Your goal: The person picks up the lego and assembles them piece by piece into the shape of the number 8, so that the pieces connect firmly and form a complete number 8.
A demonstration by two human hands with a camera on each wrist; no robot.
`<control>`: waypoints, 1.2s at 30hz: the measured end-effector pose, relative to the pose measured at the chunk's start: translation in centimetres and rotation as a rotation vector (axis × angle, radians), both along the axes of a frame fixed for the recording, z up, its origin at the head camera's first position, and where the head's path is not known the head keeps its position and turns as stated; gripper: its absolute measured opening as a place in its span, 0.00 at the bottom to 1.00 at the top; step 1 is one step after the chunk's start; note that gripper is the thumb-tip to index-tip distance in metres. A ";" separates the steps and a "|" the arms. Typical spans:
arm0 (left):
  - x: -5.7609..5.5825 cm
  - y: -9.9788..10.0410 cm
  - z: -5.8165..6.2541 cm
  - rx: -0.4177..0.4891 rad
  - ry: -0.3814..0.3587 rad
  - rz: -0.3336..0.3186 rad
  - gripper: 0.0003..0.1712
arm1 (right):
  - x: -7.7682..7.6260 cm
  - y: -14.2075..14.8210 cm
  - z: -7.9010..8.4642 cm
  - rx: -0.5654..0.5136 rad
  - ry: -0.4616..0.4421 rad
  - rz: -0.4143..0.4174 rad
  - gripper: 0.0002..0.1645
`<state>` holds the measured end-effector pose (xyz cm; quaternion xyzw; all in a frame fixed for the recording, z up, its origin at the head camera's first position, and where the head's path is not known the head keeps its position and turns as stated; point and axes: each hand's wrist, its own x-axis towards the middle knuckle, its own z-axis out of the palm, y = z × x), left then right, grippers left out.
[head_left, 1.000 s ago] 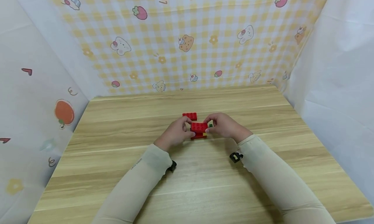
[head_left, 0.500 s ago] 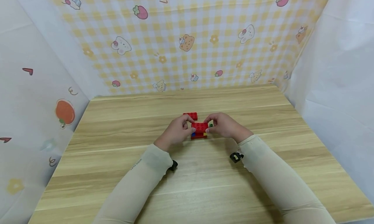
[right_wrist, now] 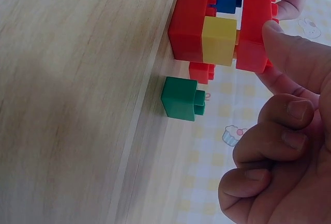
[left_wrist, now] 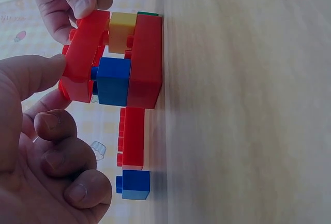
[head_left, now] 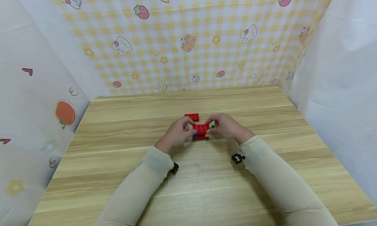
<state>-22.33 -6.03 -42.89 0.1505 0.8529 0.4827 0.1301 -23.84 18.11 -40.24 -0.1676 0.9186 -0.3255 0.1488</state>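
Observation:
My left hand and right hand pinch opposite ends of a red upper brick between thumb and fingers. Below it, a blue brick and a yellow brick stand side by side on a red lower brick, which rests on the table. Both wrist views show studs in the gap between the upper brick and the two small ones, so it is not pressed fully down. In the left wrist view the upper brick looks slightly tilted. My fingertips on its far side are partly hidden.
Just behind the stack, another red brick lies on the wooden table. A loose blue brick stands near it. To the stack's right is a green brick. A patterned cloth hangs behind the table.
My left thumb has shifted up onto the upper red brick, uncovering the blue brick beneath. My right hand keeps its hold with hardly any movement.

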 end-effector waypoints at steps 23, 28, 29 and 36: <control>0.1 -0.3 -0.8 0.029 0.000 -0.016 0.12 | 0.4 -0.2 0.0 0.007 -0.018 -0.016 0.16; 0.0 -0.3 -0.8 0.024 0.005 -0.016 0.12 | 0.5 -0.2 0.1 0.005 -0.019 -0.008 0.16; 0.0 -0.3 -0.8 0.020 0.004 -0.016 0.12 | 0.5 -0.2 0.1 0.006 -0.018 -0.005 0.16; 0.1 -0.1 -0.5 -0.021 -0.014 -0.007 0.12 | 0.4 -0.2 0.3 0.016 -0.010 0.009 0.16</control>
